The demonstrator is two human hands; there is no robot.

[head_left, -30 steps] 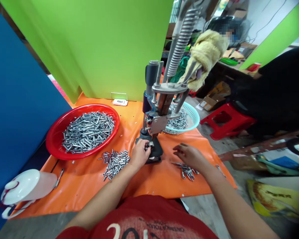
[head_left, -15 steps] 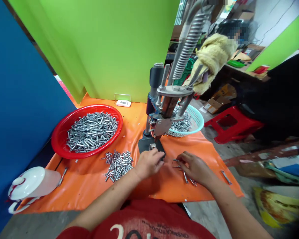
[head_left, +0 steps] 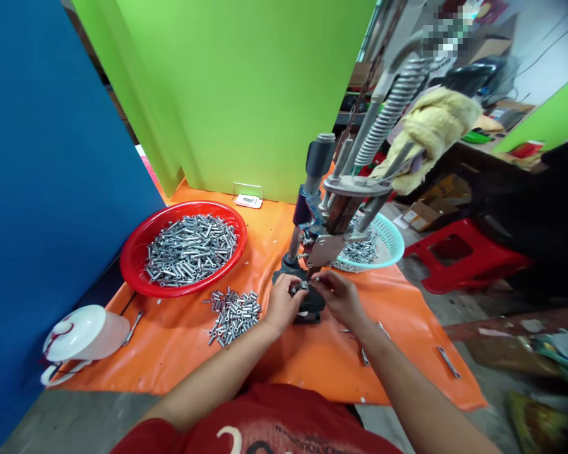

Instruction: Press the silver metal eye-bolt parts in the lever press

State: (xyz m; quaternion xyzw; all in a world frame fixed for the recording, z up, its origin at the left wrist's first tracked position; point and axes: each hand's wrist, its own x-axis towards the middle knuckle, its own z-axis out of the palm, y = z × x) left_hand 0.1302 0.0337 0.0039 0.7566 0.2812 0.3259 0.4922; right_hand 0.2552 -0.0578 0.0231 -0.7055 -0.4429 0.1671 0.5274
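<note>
In the head view, my left hand (head_left: 284, 306) is at the base (head_left: 307, 310) of a hand press (head_left: 334, 217), its fingers curled at a small metal fixture; what they hold, if anything, I cannot make out. My right hand (head_left: 341, 297) is just right of it, thumb and fingertips pinched together under the press head. A tiny metal end shows at those fingertips, but most of the piece is hidden. Left of my left hand lies a pile of short metal sleeves (head_left: 236, 315). A few slim metal pieces (head_left: 364, 357) lie below my right forearm.
A red basin (head_left: 137, 287) of metal sleeves stands at the left, and a light-blue basket (head_left: 394, 243) of metal parts behind the press. A white lidded jug (head_left: 88, 334) stands front left. Wrenches (head_left: 449, 362) lie near the right edge and beside the jug. A red stool (head_left: 464, 252) stands beyond.
My right hand has moved from the loose pieces on the orange cover up and left to the press base. My left hand stays by the fixture. The whole view has shifted slightly.
</note>
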